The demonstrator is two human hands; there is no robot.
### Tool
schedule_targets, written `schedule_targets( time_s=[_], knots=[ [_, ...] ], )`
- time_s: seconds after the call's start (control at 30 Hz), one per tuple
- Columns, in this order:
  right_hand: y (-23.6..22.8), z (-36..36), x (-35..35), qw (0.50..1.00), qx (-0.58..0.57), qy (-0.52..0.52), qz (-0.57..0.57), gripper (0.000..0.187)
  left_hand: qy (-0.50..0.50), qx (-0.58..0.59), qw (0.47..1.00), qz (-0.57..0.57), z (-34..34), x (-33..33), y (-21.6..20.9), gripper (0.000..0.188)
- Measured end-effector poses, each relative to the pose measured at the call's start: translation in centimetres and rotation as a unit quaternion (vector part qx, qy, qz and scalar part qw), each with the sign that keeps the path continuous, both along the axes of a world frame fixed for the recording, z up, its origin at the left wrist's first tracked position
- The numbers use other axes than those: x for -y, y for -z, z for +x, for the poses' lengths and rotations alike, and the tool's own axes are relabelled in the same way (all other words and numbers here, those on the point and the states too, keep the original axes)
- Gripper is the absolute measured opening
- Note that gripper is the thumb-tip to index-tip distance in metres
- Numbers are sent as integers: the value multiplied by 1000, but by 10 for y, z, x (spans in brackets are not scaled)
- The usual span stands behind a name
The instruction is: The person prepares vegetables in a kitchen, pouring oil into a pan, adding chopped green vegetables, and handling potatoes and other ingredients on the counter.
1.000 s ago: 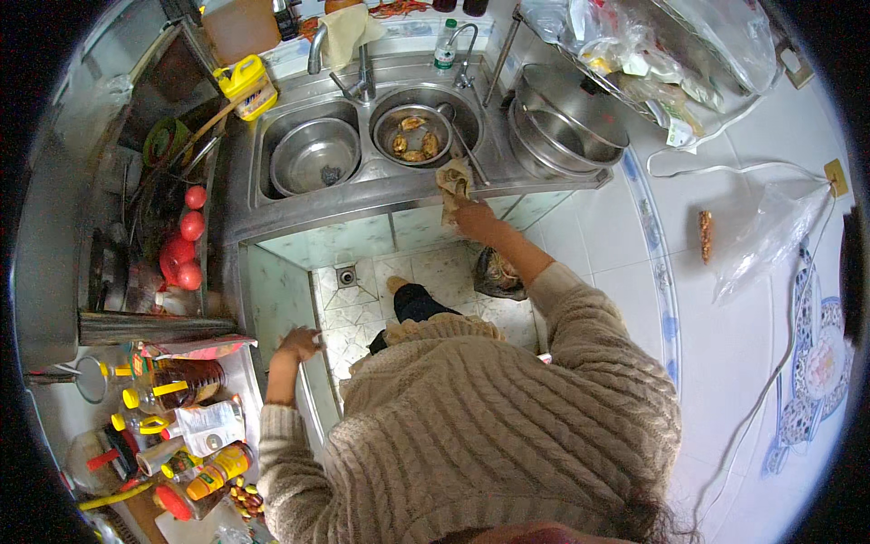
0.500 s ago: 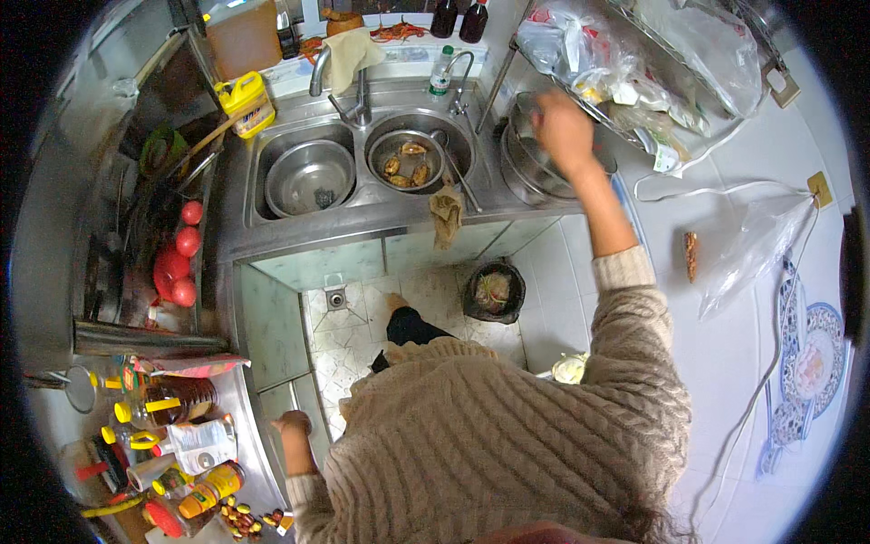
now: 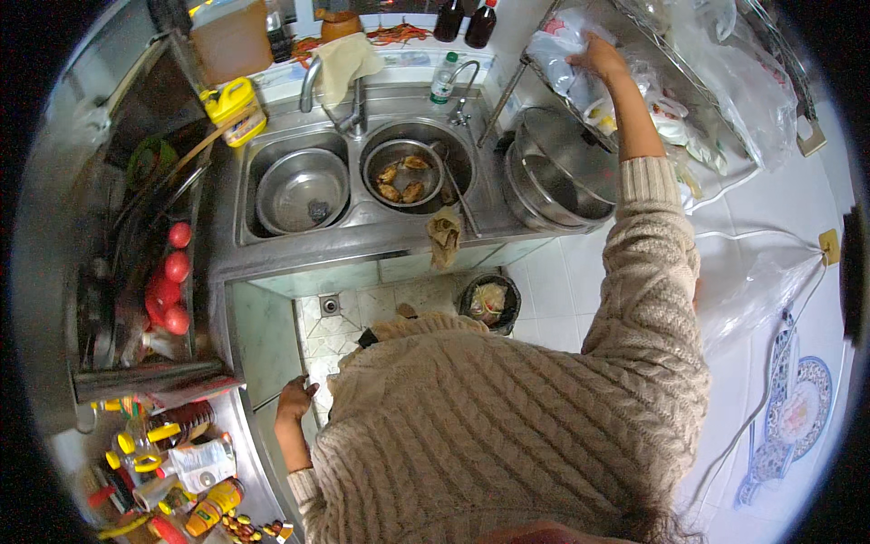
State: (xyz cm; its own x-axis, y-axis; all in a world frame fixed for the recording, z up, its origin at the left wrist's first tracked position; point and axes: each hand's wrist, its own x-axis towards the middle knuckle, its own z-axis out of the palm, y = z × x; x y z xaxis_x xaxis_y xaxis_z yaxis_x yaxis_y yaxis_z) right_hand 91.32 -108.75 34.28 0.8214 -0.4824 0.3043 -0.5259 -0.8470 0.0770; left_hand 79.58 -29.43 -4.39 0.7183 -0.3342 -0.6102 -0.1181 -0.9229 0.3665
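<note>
My right hand [image 3: 600, 60] reaches up to the wire rack on the right, its fingers apart over a whitish plastic bag [image 3: 566, 54]. Whether the fingertips grip the bag's film cannot be made out. Below that arm, large steel pots [image 3: 553, 186] stand at the right end of the counter. Low at my left side, beside the cabinet edge, my left hand [image 3: 295, 397] hangs with nothing in it, thumb apart from loosely bent fingers. In the double sink, a steel basin [image 3: 272, 195] sits on the left. A smaller steel bowl [image 3: 399, 201] with several brown pieces sits on the right.
A brown cloth [image 3: 444, 236] drapes over the sink's front edge. Bottles and jars [image 3: 195, 462] crowd the counter at lower left. A black-lined bin [image 3: 509, 308] stands on the floor. White cords [image 3: 770, 236] run along the right wall to an outlet [image 3: 829, 247].
My right hand has risen from above the steel pots to the bags on the rack. My left hand has moved slightly up the view, its fingers now more visible.
</note>
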Motion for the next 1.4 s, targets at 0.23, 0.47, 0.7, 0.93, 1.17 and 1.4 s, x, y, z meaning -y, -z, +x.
schedule_targets(
  time_s=[0.23,0.47,0.7,0.93,1.17,1.4],
  knots=[
    [-17,-27,50,982,72,-52,164,58,83,-10,995,-54,88,109,-25,51],
    [-31,-83,58,887,305,-31,347,45,234,72,968,-53,162,224,-67,47],
    [-7,-90,43,794,546,-151,219,37,372,63,912,-162,187,306,-113,47],
    [0,-103,-75,915,346,-170,124,56,515,91,837,-162,230,349,-127,49],
    [-7,-161,-132,920,294,-194,169,57,519,225,761,-318,272,460,-241,38],
    [4,-211,-191,919,197,-217,265,40,477,304,655,-501,243,633,-323,43]
  ],
)
